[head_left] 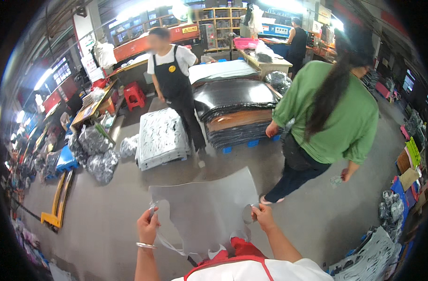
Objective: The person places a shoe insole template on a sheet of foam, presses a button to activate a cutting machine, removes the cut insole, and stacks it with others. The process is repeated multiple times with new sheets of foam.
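A thin grey sheet [209, 201] with curved cut-outs along its edges hangs in front of my body, spread between my two hands. My left hand [148, 225], with a bracelet on its wrist, pinches the sheet's left edge beside a large cut-out; a narrow strip trails down from there. On the right, my right hand [263, 216] is closed on the opposite edge, next to a rounded cut-out. The sheet's lower end reaches down to my red clothing.
A stack of white cut-out sheets [160, 140] and a taller stack of dark sheets [235, 100] stand ahead. One person in a dark apron [172, 70] is beside them; another in green [333, 103] is close at right. A yellow pallet jack [57, 206] lies left.
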The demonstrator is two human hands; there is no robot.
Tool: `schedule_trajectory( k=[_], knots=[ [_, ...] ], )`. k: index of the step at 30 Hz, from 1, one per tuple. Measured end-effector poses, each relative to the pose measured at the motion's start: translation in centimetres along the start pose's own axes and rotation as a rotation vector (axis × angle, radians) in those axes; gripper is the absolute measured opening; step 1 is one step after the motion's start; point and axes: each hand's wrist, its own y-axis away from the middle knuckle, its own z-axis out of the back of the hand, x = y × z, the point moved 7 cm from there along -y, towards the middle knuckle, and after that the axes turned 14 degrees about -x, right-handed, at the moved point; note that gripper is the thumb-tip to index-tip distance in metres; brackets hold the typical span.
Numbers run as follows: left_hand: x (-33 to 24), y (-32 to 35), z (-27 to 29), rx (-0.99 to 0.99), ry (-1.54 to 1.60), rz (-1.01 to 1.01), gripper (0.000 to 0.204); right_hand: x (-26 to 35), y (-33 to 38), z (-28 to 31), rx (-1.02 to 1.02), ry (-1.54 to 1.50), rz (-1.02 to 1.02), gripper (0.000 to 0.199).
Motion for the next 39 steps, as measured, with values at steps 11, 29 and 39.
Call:
schedule_trajectory(
  k=[11,29,39],
  knots=[
    [-23.8,-48.4,-39.6,0.269,-0.369,-0.937,0.023,38.4,-37.0,-5.8,-0.333,0.512,0.705,0.082],
    [27.1,-3.4,-37.4,1.791,-0.689,-0.194,0.037,-21.6,8.9,24.0,-1.026,0.182,-0.759,0.017],
    [22.9,-5.0,-49.9,1.7,-0.756,-1.027,0.024,-22.8,19.8,4.7,-0.836,0.656,-0.677,0.068]
  ],
)
